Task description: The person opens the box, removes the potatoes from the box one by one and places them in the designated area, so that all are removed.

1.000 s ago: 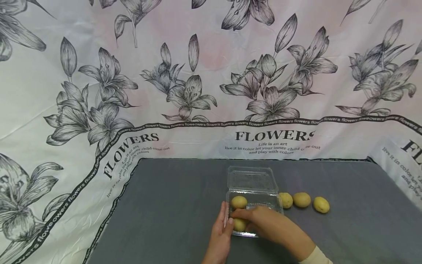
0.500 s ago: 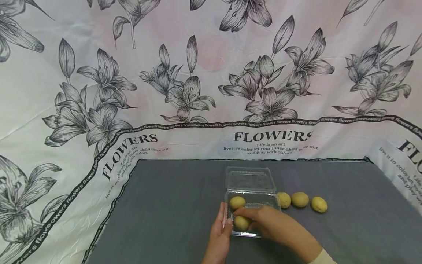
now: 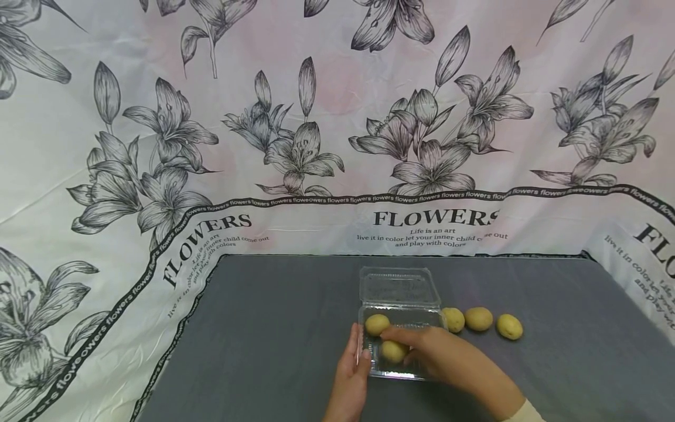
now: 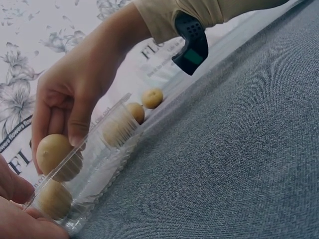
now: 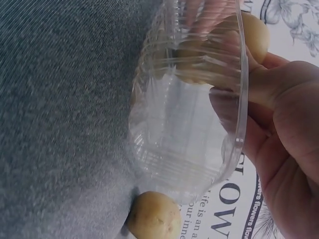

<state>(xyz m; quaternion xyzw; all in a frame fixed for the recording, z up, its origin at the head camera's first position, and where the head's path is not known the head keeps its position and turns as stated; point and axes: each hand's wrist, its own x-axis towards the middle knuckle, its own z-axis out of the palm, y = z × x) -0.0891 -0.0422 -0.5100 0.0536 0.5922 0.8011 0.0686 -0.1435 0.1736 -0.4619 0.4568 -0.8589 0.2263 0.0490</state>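
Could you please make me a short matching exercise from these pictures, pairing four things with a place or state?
Things:
1. left hand
2. right hand
3. clear lid
4. row of three potatoes

Places or states:
A. open, at the plastic container's far side
B. on the table, right of the plastic container
C. gripping the plastic container's left side
D. pinching a potato

Pairs: 1-C, 2-D, 3-A, 4-B

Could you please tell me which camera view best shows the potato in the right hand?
The left wrist view: the potato looks large, its upper part above the rim of the clear container. The head view shows it small, partly covered by the right hand; the right wrist view, partly behind that hand and the container.
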